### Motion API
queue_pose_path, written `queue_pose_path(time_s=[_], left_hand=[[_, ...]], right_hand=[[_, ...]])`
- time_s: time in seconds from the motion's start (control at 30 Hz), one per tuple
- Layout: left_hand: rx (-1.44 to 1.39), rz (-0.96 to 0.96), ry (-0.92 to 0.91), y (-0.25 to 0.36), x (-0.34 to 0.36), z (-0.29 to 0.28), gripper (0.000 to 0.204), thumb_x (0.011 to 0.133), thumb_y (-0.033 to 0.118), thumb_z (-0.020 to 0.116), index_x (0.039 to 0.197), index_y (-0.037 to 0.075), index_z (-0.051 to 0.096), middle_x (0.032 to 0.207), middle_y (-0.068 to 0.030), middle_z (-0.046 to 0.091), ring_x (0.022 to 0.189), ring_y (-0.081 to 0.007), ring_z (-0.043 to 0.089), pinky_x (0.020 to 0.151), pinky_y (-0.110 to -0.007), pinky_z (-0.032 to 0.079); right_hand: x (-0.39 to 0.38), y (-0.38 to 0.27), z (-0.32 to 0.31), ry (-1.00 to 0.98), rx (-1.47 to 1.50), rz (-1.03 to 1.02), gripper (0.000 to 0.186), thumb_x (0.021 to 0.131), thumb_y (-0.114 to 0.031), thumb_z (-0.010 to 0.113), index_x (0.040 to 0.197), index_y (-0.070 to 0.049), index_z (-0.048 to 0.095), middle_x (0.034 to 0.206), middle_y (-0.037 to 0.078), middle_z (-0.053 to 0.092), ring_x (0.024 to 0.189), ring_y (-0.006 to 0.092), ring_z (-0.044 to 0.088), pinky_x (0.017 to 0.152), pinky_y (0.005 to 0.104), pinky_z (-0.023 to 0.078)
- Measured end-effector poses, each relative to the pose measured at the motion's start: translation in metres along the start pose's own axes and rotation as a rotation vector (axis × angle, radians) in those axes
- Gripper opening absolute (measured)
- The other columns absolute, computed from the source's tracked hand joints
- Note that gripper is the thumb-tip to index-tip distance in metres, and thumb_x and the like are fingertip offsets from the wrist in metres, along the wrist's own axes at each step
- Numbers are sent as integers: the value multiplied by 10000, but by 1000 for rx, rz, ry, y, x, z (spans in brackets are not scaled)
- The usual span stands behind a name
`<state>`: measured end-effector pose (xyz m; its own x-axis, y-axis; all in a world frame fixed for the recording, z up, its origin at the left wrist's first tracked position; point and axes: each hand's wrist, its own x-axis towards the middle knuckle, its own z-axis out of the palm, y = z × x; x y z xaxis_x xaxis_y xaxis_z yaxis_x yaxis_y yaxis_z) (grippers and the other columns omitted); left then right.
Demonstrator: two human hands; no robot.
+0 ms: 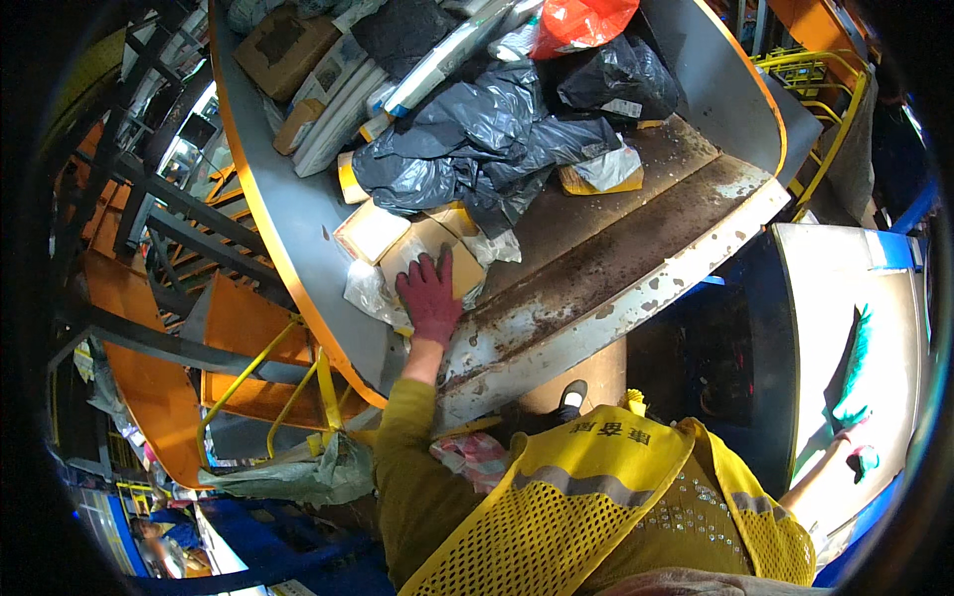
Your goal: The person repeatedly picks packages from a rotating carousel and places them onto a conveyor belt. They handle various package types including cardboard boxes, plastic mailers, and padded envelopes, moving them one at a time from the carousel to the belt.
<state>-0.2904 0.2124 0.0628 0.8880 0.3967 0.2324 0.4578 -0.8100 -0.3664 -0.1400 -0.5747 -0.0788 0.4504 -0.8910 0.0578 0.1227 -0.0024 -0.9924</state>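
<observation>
My left hand point(430, 300), in a maroon glove, lies on a small brown cardboard box point(445, 234) in the chute. Its fingers are spread over the box's top. Clear plastic wrap point(370, 293) shows beside the box, and a white-topped box point(373, 230) sits just left of it. Black plastic-bagged parcels point(447, 134) lie beyond. At the far right, my right hand point(857, 445) appears closed around a long green thing point(853, 372) over a bright pale surface. Glare hides its fingers in part and the kind of thing it holds.
The grey chute point(298, 214) has an orange rim and a worn metal front lip point(636, 308). More parcels and a red bag point(584, 25) fill its far end. Yellow rails point(323, 392) stand at left. The pale surface point(825, 288) is at right. Another person point(174, 536) shows at lower left.
</observation>
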Motion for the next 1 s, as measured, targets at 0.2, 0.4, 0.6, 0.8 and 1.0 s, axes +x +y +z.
queue_pose_path(time_s=[0.2,0.4,0.6,0.8,1.0], left_hand=[[-622,-161,352,-21,-49,-94,762,634,296,768,1290,71,450,1242,-178,463,1106,-353,467,904,-469,381],[-1970,-663,218,-14,-81,-102,632,812,15,621,1372,-22,330,1364,-157,427,1231,-268,426,1050,-402,328],[-2182,-461,-384,109,-83,-76,537,874,189,613,1326,31,368,1258,-106,480,1092,-186,500,907,-318,440],[-2079,14,-136,221,-35,-62,898,721,135,786,1416,12,230,1389,-178,371,1221,-259,423,1048,-391,336],[-917,-496,481,176,42,40,948,764,516,678,1421,-14,246,1448,-253,278,1339,-392,267,1084,-484,236]], right_hand=[[-112,-32,90,-238,-377,-812,679,878,-353,624,1401,-24,344,1271,156,541,1203,255,485,1051,365,333],[-402,-80,142,-2100,144,571,464,1001,-227,405,1422,-66,296,1332,94,483,1192,213,490,1025,338,386],[-468,-114,144,-1399,583,1087,530,916,-300,546,1371,-129,334,1291,114,491,1162,215,503,1016,394,380],[-379,-135,132,-908,664,1045,502,894,-304,564,1306,-43,448,1244,110,550,1141,263,524,1002,416,390],[-217,-141,101,-652,689,834,485,954,-363,424,1287,-14,479,1220,131,562,1110,254,535,987,435,398]])
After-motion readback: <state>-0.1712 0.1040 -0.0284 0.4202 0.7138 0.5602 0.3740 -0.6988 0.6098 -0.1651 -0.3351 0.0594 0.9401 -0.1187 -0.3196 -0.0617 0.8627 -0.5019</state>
